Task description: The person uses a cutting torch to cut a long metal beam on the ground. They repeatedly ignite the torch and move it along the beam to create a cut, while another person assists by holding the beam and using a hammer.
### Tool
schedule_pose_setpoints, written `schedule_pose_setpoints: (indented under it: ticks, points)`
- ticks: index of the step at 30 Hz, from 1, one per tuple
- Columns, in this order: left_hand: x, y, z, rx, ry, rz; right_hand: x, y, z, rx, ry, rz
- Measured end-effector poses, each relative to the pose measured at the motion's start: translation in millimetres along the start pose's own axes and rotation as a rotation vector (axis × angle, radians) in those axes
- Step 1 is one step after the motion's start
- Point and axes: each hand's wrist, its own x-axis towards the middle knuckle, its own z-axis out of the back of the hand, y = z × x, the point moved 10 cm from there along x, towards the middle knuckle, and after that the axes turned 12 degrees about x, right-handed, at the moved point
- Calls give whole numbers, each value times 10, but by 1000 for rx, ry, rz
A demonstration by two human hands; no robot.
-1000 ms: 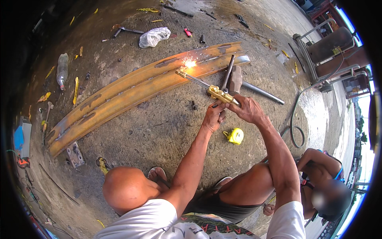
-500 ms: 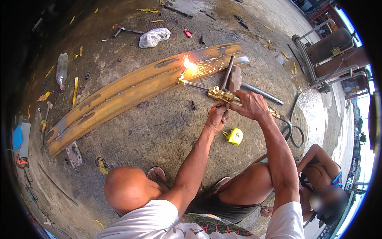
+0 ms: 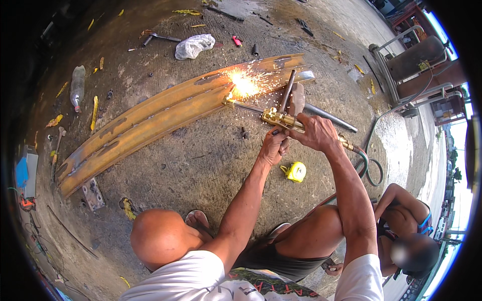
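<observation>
My right hand (image 3: 320, 133) is wrapped round the brass body of a cutting torch (image 3: 279, 119). Just left of it, my left hand (image 3: 274, 147) is closed at the torch's underside, its fingertips partly hidden. From the torch a thin tube runs left to its angled head, which is at a long, rusty, curved steel beam (image 3: 145, 121). Bright sparks (image 3: 244, 85) burst from the beam there and hide the tip. A hammer (image 3: 297, 99) lies just beyond my right hand, with a metal rod (image 3: 287, 90) beside its head. Green and red hoses (image 3: 362, 152) trail from the torch's rear.
A yellow tape measure (image 3: 296, 172) lies on the concrete near my left hand. Farther off are a plastic bag (image 3: 195, 47), a plastic bottle (image 3: 78, 88) and a wrench (image 3: 160, 38). Gas cylinders (image 3: 417, 57) stand on a cart at right. Another person (image 3: 404, 208) crouches at lower right.
The spray of sparks at the beam has grown wider and brighter. My hands and the torch have hardly moved. The other person's hand at lower right has shifted slightly.
</observation>
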Motion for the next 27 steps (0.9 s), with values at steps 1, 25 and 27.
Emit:
schedule_pose_setpoints:
  ticks: [1, 25, 27]
  points:
    - [0, -2, -10, 3, -1, 2, 0, -1, -2, -5, 1, 1]
    - [-2, -15, 20, 27, 3, 4, 4, 9, -30, 13, -15, 32]
    - [14, 7, 20, 36, -1, 8, 7, -23, -31, -8, -5, 21]
